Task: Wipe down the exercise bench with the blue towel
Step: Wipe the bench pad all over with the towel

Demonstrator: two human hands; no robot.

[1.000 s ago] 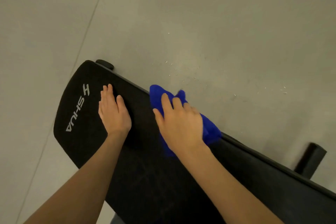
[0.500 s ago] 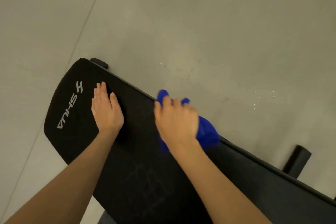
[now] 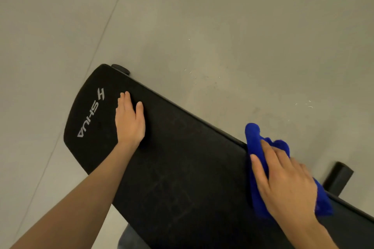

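Observation:
A long black padded exercise bench [image 3: 182, 163] with white lettering near its rounded far end runs diagonally from upper left to lower right. My left hand [image 3: 129, 121] rests flat on the pad beside the lettering, fingers straight. My right hand [image 3: 283, 180] presses the bunched blue towel [image 3: 255, 139] onto the bench's far edge at the right, fingers spread over the cloth. Part of the towel sticks out past my fingertips and below my palm.
Grey floor [image 3: 202, 16] surrounds the bench, with small white specks beyond its far edge. A black frame foot [image 3: 337, 177] juts out at the right, and a black end cap [image 3: 121, 68] shows at the bench's far corner.
My right hand has slid the blue towel along the bench's far edge to the right, away from my left hand. My left hand has stayed flat near the lettering.

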